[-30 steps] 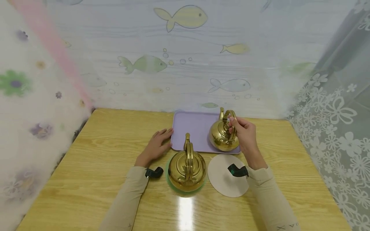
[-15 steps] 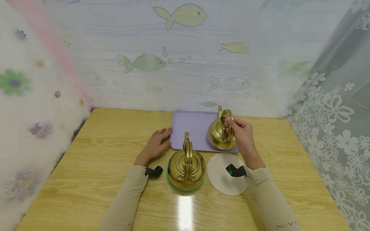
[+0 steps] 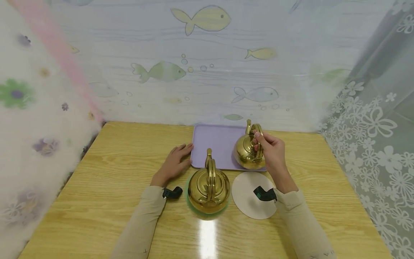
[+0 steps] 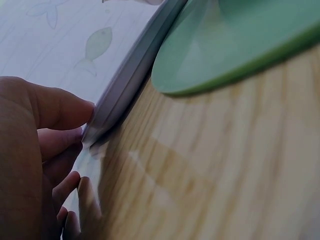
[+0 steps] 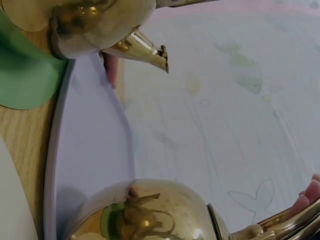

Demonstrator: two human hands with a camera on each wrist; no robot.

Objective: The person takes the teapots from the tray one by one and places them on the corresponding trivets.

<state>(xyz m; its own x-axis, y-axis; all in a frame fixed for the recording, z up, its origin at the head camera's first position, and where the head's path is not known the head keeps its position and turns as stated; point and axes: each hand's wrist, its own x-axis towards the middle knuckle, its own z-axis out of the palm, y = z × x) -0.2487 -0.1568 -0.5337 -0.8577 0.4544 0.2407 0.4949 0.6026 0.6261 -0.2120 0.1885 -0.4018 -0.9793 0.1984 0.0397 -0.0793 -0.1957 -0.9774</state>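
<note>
The right hand [image 3: 275, 153] grips the arched handle of a shiny gold kettle [image 3: 247, 153] at the right end of a lilac tray [image 3: 213, 145]. Whether the kettle's base touches the tray, I cannot tell. A second gold kettle [image 3: 208, 190] stands upright on a round green mat [image 3: 191, 205], its spout facing away. The left hand [image 3: 174, 162] lies at the tray's left edge. In the left wrist view, its thumb and fingertips touch the tray [image 4: 120, 100] rim beside the green mat [image 4: 235, 55]. Both kettles show in the right wrist view, the held kettle [image 5: 165, 205] at the bottom.
A round pale mat [image 3: 245, 198] lies in front of the tray, right of the green one. The wooden table [image 3: 116, 201] reaches back to a fish-patterned curtain [image 3: 161, 100]. A flowered curtain [image 3: 385, 158] hangs at the right. Each wrist wears a small black camera [image 3: 265, 194].
The right hand and its kettle shifted slightly left, then slightly back to the right. The left hand, tray and other kettle look unmoved, apart from a slight shift of the head view.
</note>
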